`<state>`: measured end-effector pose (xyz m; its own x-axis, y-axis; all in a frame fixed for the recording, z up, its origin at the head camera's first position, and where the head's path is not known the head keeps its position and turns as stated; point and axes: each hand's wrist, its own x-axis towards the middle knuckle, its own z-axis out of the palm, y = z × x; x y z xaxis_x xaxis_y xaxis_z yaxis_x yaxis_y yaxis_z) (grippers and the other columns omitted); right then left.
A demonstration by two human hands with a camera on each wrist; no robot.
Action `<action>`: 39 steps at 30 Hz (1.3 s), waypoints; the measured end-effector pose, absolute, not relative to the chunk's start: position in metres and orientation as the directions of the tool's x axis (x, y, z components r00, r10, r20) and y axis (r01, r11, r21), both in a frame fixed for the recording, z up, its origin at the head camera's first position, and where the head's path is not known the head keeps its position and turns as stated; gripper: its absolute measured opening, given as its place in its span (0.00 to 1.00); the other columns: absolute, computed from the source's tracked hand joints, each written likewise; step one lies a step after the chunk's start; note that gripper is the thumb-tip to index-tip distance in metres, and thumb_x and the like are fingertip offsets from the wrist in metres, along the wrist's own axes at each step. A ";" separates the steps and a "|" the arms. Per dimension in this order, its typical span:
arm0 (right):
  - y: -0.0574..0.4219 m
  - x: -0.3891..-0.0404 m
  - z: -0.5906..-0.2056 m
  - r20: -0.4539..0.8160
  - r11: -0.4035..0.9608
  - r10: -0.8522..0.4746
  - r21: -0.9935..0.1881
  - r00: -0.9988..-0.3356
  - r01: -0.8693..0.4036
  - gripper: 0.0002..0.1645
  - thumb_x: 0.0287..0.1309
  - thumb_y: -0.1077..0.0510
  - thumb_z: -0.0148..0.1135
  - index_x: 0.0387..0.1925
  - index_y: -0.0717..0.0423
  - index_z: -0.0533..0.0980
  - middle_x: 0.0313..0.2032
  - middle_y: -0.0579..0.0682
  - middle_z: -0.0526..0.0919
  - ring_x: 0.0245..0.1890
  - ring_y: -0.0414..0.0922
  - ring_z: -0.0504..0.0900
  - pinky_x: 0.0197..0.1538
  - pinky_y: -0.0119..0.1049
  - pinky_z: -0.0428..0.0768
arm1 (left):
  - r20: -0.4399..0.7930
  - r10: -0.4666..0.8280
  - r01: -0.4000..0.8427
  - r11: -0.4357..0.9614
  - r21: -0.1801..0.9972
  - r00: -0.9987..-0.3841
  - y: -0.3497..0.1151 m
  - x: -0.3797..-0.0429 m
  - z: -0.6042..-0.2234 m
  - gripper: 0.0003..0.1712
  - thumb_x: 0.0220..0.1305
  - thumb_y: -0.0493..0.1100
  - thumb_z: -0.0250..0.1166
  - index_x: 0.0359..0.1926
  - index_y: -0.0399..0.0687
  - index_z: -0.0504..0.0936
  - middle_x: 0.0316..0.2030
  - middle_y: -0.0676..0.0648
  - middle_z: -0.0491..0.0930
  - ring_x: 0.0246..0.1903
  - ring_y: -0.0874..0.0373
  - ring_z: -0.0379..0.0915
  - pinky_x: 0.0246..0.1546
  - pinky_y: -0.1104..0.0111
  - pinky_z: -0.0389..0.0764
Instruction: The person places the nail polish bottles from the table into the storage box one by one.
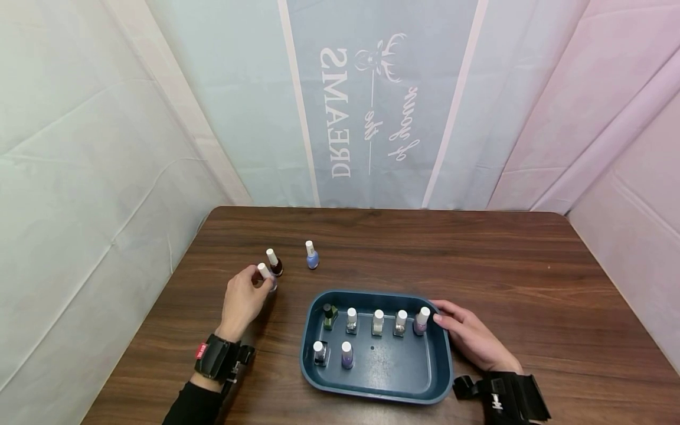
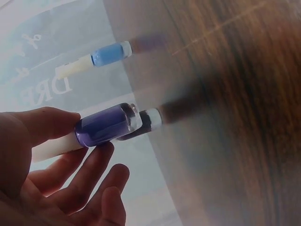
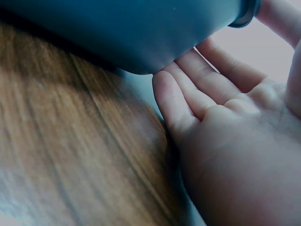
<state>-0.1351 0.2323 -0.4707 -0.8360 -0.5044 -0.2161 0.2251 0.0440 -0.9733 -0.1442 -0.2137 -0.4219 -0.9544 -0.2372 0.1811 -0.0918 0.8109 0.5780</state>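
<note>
My left hand [image 1: 245, 300] pinches a purple nail polish bottle [image 2: 102, 127] with a white cap between thumb and fingers, left of the tray. Whether its base touches the table cannot be told. Just behind it stands a dark nail polish bottle [image 1: 277, 268], partly covered by the purple one in the left wrist view. A blue nail polish bottle [image 1: 312, 259] stands farther right. My right hand [image 1: 477, 337] holds the dark blue tray [image 1: 393, 381] at its right end, thumb at the rim and fingertips against the outer wall [image 3: 155, 42].
Inside the tray, several nail polish bottles form a back row, from a green one [image 1: 329, 317] to a pale purple one [image 1: 421, 321]. A grey one [image 1: 320, 353] and a purple one [image 1: 347, 356] stand in front at left. Curtains surround the wooden table [image 1: 531, 277].
</note>
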 end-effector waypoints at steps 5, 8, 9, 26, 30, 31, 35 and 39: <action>0.232 -0.135 -0.470 -0.225 0.052 -0.498 -0.972 -0.838 0.230 0.26 0.71 0.55 0.48 0.64 0.67 0.63 0.53 0.41 0.78 0.53 0.34 0.75 0.55 0.26 0.73 | 0.180 -0.215 -0.075 0.815 0.575 -0.960 -0.212 -0.141 -0.419 0.09 0.60 0.44 0.64 0.36 0.43 0.80 0.35 0.41 0.84 0.31 0.52 0.76 0.30 0.64 0.71; 0.231 -0.135 -0.470 -0.221 0.051 -0.502 -0.973 -0.836 0.226 0.27 0.71 0.55 0.48 0.64 0.67 0.62 0.53 0.41 0.78 0.54 0.34 0.75 0.55 0.26 0.73 | 0.181 -0.201 -0.063 0.817 0.574 -0.963 -0.210 -0.138 -0.415 0.09 0.61 0.44 0.64 0.36 0.43 0.80 0.34 0.42 0.84 0.30 0.52 0.74 0.30 0.66 0.70; 0.231 -0.135 -0.470 -0.219 0.051 -0.504 -0.973 -0.835 0.224 0.27 0.71 0.55 0.48 0.65 0.67 0.62 0.53 0.40 0.78 0.54 0.33 0.75 0.55 0.26 0.73 | 0.182 -0.198 -0.059 0.817 0.573 -0.963 -0.210 -0.138 -0.414 0.09 0.61 0.44 0.64 0.36 0.43 0.81 0.34 0.42 0.84 0.31 0.52 0.75 0.30 0.66 0.70; 0.233 -0.136 -0.472 -0.225 0.048 -0.509 -0.971 -0.831 0.233 0.24 0.72 0.55 0.48 0.63 0.62 0.65 0.52 0.41 0.78 0.52 0.34 0.75 0.55 0.27 0.73 | 0.184 -0.140 -0.004 0.806 0.591 -0.973 -0.190 -0.127 -0.393 0.10 0.62 0.46 0.66 0.39 0.44 0.82 0.35 0.44 0.83 0.35 0.52 0.75 0.36 0.64 0.72; 0.234 -0.136 -0.473 -0.221 0.048 -0.513 -0.972 -0.829 0.230 0.23 0.72 0.55 0.48 0.63 0.62 0.65 0.52 0.41 0.78 0.52 0.35 0.75 0.54 0.27 0.73 | 0.175 -0.127 0.000 0.810 0.587 -0.976 -0.188 -0.125 -0.392 0.11 0.62 0.46 0.66 0.40 0.43 0.82 0.36 0.44 0.84 0.36 0.52 0.75 0.36 0.63 0.74; 0.234 -0.136 -0.473 -0.222 0.051 -0.511 -0.972 -0.831 0.229 0.24 0.72 0.55 0.48 0.63 0.62 0.65 0.52 0.41 0.78 0.52 0.34 0.75 0.54 0.27 0.73 | 0.174 -0.124 0.002 0.810 0.587 -0.977 -0.187 -0.125 -0.391 0.11 0.62 0.46 0.66 0.40 0.43 0.82 0.36 0.44 0.84 0.36 0.51 0.75 0.36 0.62 0.74; 0.232 -0.136 -0.472 -0.237 0.078 -0.489 -0.970 -0.840 0.228 0.27 0.71 0.54 0.49 0.64 0.65 0.63 0.54 0.43 0.77 0.54 0.34 0.75 0.55 0.26 0.72 | 0.184 -0.112 0.015 0.816 0.578 -0.976 -0.183 -0.123 -0.389 0.11 0.62 0.47 0.66 0.39 0.44 0.82 0.36 0.45 0.84 0.37 0.51 0.77 0.38 0.59 0.76; 0.232 -0.136 -0.472 -0.243 0.095 -0.479 -0.970 -0.844 0.225 0.28 0.71 0.53 0.49 0.65 0.65 0.63 0.55 0.44 0.77 0.55 0.34 0.74 0.55 0.25 0.71 | 0.183 -0.107 0.017 0.822 0.570 -0.977 -0.180 -0.122 -0.387 0.11 0.61 0.48 0.67 0.38 0.45 0.82 0.35 0.45 0.84 0.37 0.50 0.77 0.38 0.58 0.76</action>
